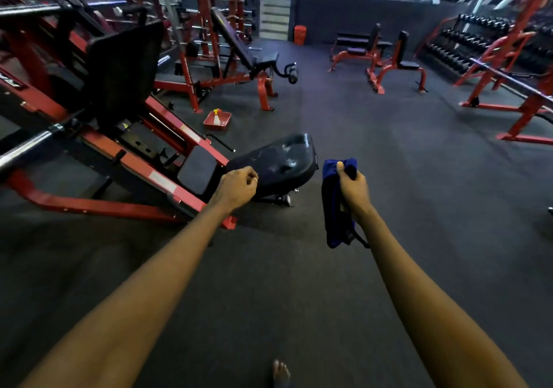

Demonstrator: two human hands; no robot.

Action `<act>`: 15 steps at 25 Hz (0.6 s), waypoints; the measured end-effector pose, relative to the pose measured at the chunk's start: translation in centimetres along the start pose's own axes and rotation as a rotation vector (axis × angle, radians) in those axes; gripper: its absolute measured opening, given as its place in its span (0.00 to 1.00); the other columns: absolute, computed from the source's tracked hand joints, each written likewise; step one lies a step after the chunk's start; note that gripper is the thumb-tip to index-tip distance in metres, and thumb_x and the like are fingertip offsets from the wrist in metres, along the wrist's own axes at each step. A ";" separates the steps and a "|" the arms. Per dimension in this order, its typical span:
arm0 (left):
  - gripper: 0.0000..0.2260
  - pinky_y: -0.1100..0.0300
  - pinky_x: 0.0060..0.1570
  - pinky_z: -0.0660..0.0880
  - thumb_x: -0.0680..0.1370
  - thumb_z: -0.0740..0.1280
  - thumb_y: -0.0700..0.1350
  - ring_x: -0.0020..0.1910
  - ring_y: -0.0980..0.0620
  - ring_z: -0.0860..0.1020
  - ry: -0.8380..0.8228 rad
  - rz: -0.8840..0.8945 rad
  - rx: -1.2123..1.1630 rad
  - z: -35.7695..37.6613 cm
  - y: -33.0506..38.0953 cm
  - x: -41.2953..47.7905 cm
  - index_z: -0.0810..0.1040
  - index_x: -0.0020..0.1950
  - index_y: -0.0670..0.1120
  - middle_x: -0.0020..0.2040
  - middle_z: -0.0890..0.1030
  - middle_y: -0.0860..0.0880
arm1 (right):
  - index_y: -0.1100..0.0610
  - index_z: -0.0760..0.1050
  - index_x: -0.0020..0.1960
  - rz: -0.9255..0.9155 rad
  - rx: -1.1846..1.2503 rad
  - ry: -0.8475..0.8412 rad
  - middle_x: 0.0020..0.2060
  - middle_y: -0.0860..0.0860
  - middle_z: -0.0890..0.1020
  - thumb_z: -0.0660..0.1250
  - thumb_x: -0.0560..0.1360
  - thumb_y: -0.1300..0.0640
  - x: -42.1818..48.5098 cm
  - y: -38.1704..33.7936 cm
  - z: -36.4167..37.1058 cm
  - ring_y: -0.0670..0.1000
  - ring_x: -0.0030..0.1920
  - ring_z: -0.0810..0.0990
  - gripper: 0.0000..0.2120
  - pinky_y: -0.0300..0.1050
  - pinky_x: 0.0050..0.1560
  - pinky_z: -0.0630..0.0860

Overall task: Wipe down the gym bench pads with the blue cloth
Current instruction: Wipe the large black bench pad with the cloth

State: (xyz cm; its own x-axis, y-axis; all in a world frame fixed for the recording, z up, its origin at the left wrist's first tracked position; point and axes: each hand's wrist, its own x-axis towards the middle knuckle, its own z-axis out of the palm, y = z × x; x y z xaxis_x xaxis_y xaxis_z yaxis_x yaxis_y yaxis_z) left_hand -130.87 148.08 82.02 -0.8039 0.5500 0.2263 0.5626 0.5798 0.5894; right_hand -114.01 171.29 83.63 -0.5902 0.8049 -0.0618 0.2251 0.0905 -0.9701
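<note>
The right hand (350,186) is held out over the dark rubber floor (389,178), its fingers wrapped tightly round the bunched blue cloth (334,208). The thumb is pressed on the top fold. Most of the cloth hangs below and to the left of that hand, trailing down beside the wrist, and a dark strap or cord dangles from its lower end.

Just left of the cloth is the glossy black padded seat (275,163) of a red-framed leg press machine (125,160). A narrow strip of floor shows between the pad's right edge and the cloth, so the two are apart. The left hand (238,185) hovers in front of the seat's near-left edge, fingers curled into the palm with the thumb against the forefinger, gripping nothing. Whether it touches the pad cannot be told.

Beyond the seat, a red plastic tray (209,124) on the floor holds a white spray bottle (217,117). A bare foot (281,372) shows at the bottom edge.
</note>
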 end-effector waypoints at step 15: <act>0.07 0.49 0.56 0.77 0.77 0.64 0.43 0.52 0.41 0.82 -0.026 -0.091 0.026 10.7 -6.7 36.2 0.82 0.50 0.48 0.48 0.86 0.46 | 0.51 0.77 0.48 0.040 -0.055 -0.119 0.45 0.51 0.84 0.65 0.79 0.36 39.0 -1.6 15.5 0.53 0.48 0.83 0.17 0.53 0.52 0.79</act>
State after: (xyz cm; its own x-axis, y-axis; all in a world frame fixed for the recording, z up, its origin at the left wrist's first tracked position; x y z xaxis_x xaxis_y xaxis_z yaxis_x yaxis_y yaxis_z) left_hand -161.70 170.52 77.92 -0.8467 0.5099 0.1523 0.4928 0.6433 0.5860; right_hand -149.39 193.47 79.19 -0.6670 0.7334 -0.1312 0.2905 0.0938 -0.9523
